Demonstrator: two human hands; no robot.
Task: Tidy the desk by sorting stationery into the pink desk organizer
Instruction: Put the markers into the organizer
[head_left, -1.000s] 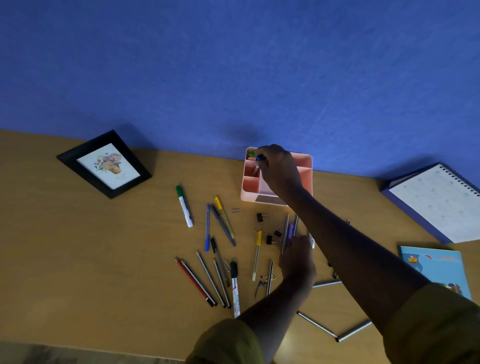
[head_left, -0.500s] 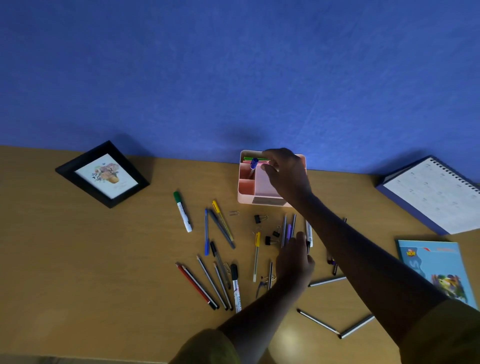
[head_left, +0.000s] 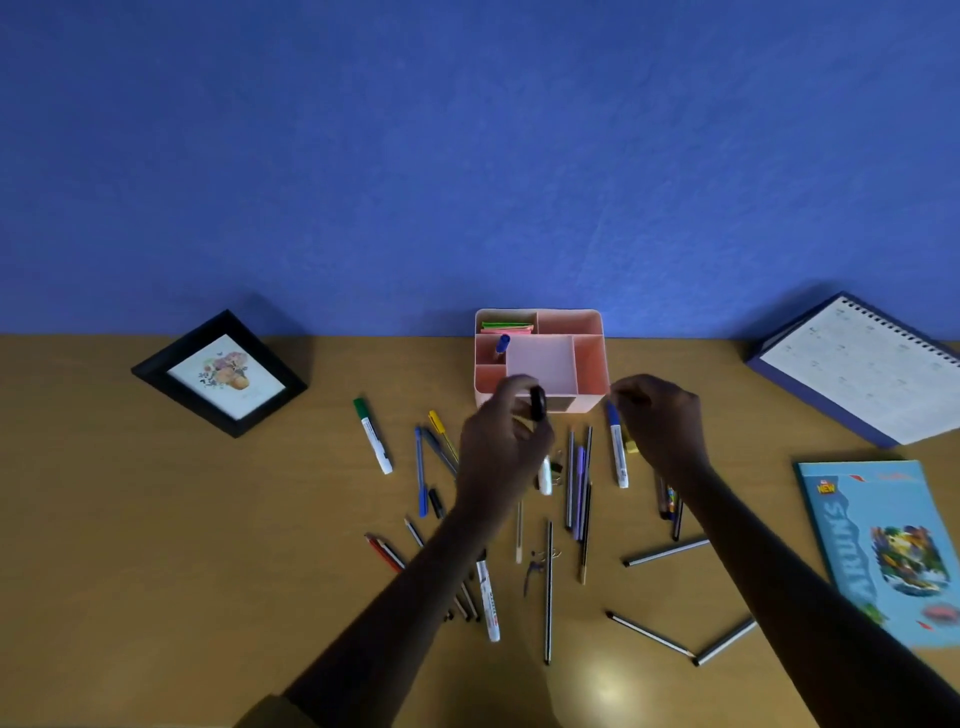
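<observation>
The pink desk organizer (head_left: 589, 318) stands against the blue wall. A blue-capped marker (head_left: 502, 345) is upright in its left compartment, and green and pink sticky notes (head_left: 506, 327) lie in the back-left one. My left hand (head_left: 498, 447) is just in front of the organizer, shut on a white marker with a black cap (head_left: 537, 404). My right hand (head_left: 660, 421) hovers at the organizer's front right corner with curled fingers and its palm hidden. A second blue-capped marker (head_left: 617, 452) lies on the desk beside it. Many pens and pencils (head_left: 576, 483) are scattered below both hands.
A black picture frame (head_left: 221, 374) leans at the left. A spiral calendar (head_left: 857, 369) stands at the right, and a light blue book (head_left: 888, 545) lies in front of it. A green-capped marker (head_left: 371, 441) and grey pens (head_left: 665, 553) lie loose on the wooden desk (head_left: 156, 545).
My right hand left the blue-capped marker standing in the organizer and drew back to its right front. My left hand rose from the desk with the black-capped marker.
</observation>
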